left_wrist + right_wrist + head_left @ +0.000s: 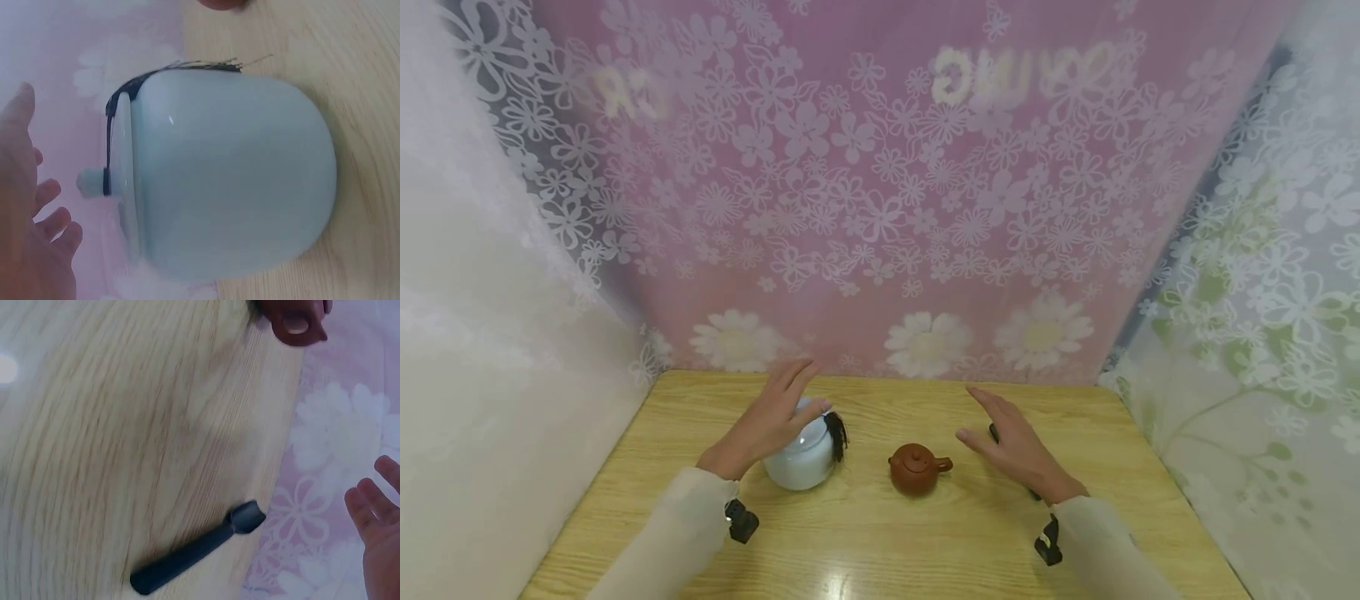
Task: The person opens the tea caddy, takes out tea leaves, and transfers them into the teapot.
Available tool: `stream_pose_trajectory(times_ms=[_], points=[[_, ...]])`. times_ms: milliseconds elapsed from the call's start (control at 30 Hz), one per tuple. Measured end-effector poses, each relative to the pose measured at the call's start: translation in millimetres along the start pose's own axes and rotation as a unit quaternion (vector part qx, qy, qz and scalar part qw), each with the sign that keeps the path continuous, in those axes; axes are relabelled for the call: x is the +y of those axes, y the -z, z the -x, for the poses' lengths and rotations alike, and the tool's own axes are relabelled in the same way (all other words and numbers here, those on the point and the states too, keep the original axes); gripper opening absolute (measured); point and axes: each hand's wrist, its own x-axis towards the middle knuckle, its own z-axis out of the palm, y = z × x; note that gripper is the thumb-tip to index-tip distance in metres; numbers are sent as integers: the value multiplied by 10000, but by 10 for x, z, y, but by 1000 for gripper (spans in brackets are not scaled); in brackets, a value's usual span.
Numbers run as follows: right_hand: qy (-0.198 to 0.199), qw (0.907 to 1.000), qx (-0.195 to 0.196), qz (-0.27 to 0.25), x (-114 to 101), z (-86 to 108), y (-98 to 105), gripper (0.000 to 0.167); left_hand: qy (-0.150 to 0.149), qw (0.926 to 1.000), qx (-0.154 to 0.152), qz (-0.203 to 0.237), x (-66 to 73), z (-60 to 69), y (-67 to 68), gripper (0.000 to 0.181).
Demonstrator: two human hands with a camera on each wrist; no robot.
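A pale blue lidded jar [800, 468] with a black tassel [837, 435] stands upright on the left of the table. My left hand [767, 422] is over it in the head view, fingers extended; the left wrist view shows a gap between this hand and the lid knob [92, 183]. Right of the jar sits a small brown clay teapot [913, 471], its handle pointing right. My right hand [1013, 443] hovers with fingers extended, holding nothing. Beneath it lies a black tea scoop [187, 555], mostly hidden by the hand in the head view.
All three objects rest on a light wood-grain table [865, 550]. Behind it hangs a pink floral curtain [880, 275], close to the table's far edge. Pale curtains also flank the left and right sides. Each wrist wears a small black device [742, 521].
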Motion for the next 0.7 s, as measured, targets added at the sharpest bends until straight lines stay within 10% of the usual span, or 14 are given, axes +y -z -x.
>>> stream_pose_trajectory(times_ms=[700], points=[[444, 9924, 274, -1116, -253, -136, -210, 67, -249, 9985, -153, 469, 452, -249, -446, 80]])
